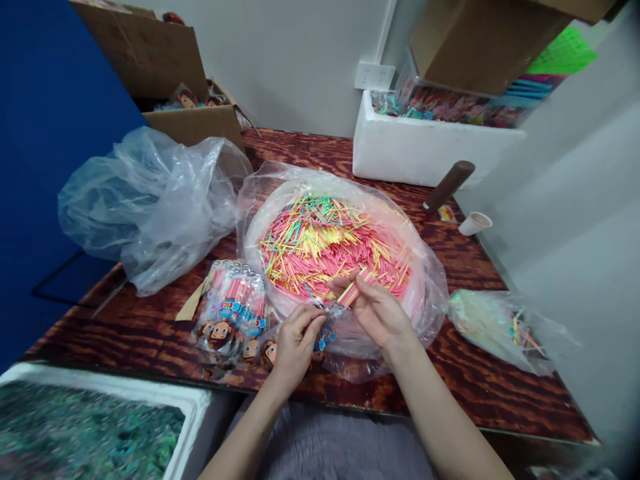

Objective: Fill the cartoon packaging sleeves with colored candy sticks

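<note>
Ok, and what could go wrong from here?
Two things, perhaps. The sticks in the right hand lie as a loose bunch, so some could slip out, maybe back into the big plastic bag below. And the pile of filled packets beside the left hand reaches close to the front edge of the table; a bump from the arm might slide a few off.
</note>
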Motion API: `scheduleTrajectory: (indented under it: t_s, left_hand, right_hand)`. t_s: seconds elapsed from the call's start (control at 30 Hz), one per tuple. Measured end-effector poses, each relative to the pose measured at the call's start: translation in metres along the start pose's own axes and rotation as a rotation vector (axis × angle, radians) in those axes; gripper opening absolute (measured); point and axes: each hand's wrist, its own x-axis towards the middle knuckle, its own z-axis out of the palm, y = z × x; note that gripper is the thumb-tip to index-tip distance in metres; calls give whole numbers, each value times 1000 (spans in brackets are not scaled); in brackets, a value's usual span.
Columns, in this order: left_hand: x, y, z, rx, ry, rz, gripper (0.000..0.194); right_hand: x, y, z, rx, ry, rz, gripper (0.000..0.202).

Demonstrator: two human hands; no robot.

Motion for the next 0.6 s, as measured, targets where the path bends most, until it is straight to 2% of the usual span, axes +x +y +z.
scheduleTrajectory:
  t_s: [0.13, 0.3, 0.37, 0.47, 0.53, 0.6]
  left_hand:
    - [0, 2, 1, -13, 18, 16, 17]
    - [0, 4, 2, -57, 61, 25, 18]
    - [0, 3, 2, -80, 81, 23, 18]
    - [1, -1, 1, -89, 114, 20, 18]
    - [3, -4, 0, -86, 138, 23, 17]
    - [5, -6, 0, -93, 162, 39, 17]
  right_hand:
    - [-8, -3, 9, -147, -22, -30, 22]
    - [-18, -3, 15, -419, -173, -17, 22]
    - [-21, -1, 13, -521, -185, -29, 32]
    - [-28, 2, 10, -728, -47, -178, 51]
    - [-34, 6, 10, -915, 107, -335, 45]
    - [-39, 10, 12, -1063, 200, -432, 30]
